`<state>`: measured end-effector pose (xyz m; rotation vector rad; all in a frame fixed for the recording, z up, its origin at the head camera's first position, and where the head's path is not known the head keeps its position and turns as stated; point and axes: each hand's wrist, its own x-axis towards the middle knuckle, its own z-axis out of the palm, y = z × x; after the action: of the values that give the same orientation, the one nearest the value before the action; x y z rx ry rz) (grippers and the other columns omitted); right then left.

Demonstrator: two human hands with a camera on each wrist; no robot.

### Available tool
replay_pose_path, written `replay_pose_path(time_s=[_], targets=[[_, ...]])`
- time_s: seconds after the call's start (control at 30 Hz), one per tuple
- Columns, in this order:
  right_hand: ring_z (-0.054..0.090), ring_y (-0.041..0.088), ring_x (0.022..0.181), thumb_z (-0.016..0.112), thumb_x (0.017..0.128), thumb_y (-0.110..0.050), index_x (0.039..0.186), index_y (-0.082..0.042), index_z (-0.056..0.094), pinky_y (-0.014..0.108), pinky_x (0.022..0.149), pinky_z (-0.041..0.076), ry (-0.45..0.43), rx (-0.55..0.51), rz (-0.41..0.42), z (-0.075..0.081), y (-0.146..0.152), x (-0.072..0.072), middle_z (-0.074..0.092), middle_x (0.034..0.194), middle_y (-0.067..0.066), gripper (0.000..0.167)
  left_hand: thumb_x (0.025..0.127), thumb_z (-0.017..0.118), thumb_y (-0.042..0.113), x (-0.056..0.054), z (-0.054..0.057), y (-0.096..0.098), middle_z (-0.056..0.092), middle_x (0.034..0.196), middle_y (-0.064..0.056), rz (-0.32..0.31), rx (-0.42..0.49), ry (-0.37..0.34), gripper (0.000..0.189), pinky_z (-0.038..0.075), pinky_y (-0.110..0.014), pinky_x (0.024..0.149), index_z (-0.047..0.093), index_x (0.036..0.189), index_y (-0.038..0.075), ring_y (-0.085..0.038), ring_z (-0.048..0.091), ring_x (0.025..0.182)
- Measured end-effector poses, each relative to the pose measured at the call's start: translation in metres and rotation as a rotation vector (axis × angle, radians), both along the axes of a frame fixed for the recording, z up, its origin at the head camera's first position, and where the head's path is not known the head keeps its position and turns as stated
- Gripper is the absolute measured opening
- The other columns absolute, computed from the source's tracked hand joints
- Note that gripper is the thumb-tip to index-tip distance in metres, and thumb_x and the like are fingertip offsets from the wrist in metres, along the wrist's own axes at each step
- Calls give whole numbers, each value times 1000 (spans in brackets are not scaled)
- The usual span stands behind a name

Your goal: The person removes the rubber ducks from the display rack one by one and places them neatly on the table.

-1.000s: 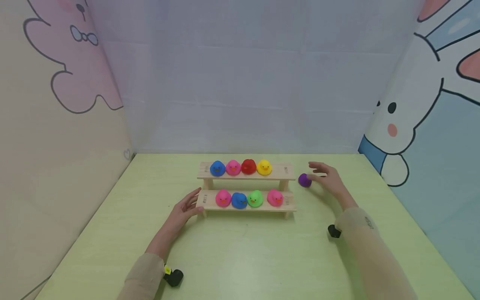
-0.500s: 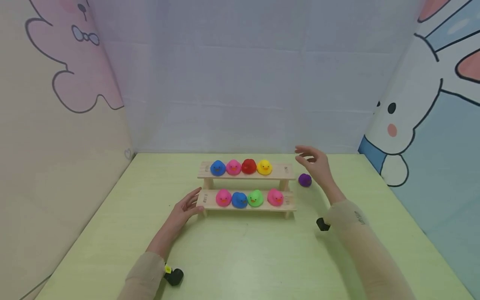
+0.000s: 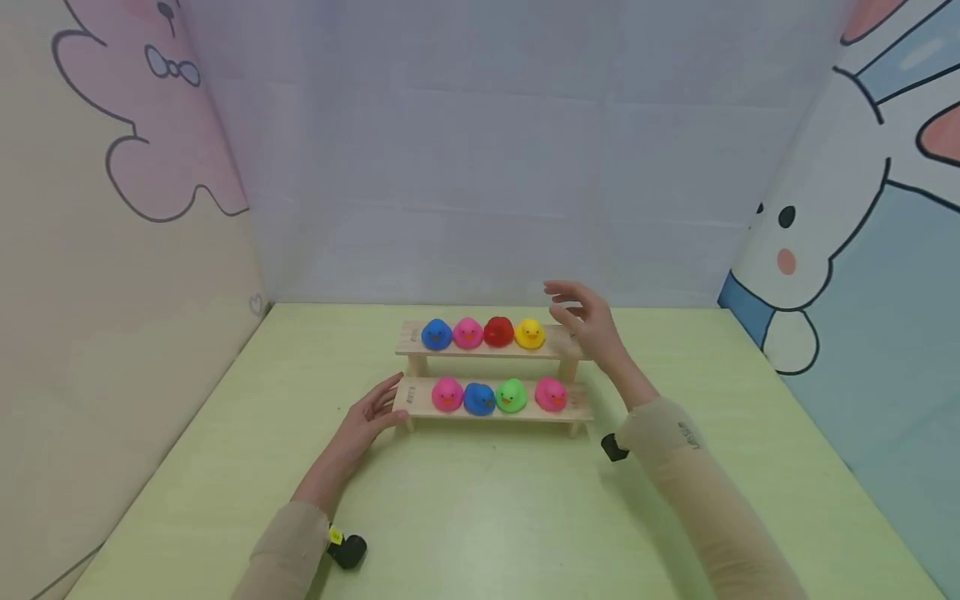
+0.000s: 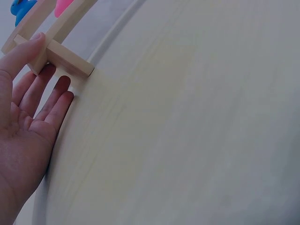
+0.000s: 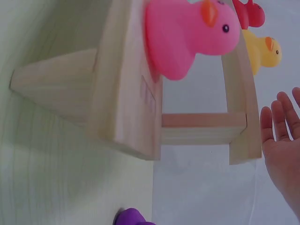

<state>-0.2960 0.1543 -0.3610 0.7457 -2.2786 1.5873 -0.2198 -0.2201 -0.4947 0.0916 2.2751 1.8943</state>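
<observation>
A two-tier wooden stand [image 3: 417, 400] bears two rows of rubber ducks. Left to right on the upper tier are a blue duck [image 3: 437, 334], a pink duck [image 3: 468, 332], a red duck [image 3: 498, 332] and a yellow duck [image 3: 530, 334]. My left hand [image 3: 367, 417] holds the lower tier's left end between thumb [image 4: 29, 49] and fingers. Over the upper tier's right end hovers my right hand [image 3: 594, 327], fingers loosely bent, nothing visible in it. A purple duck [image 5: 131, 217] lies on the table, hidden behind my right arm in the head view.
The lower tier carries a pink duck [image 3: 447, 394], a blue duck [image 3: 479, 399], a green duck [image 3: 512, 396] and another pink duck [image 3: 551, 394], with a gap left of the last. A pale curtain [image 3: 480, 167] hangs behind the table [image 3: 480, 500].
My right hand has moved left and away from the purple duck to the upper tier's right end, leaving the duck on the table. My left hand has stayed in place.
</observation>
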Motion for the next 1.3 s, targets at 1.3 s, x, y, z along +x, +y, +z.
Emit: replay_pose_path(time_s=[1.3], targets=[[50, 32, 103, 65, 90, 0, 126, 7, 57, 21, 83, 45, -153, 258, 147, -5, -14, 7, 56, 122, 22, 38, 93, 69, 27, -1, -1, 0, 40, 157, -13, 14, -8, 6, 70, 34, -52, 119, 34, 154, 26, -35, 43, 141]])
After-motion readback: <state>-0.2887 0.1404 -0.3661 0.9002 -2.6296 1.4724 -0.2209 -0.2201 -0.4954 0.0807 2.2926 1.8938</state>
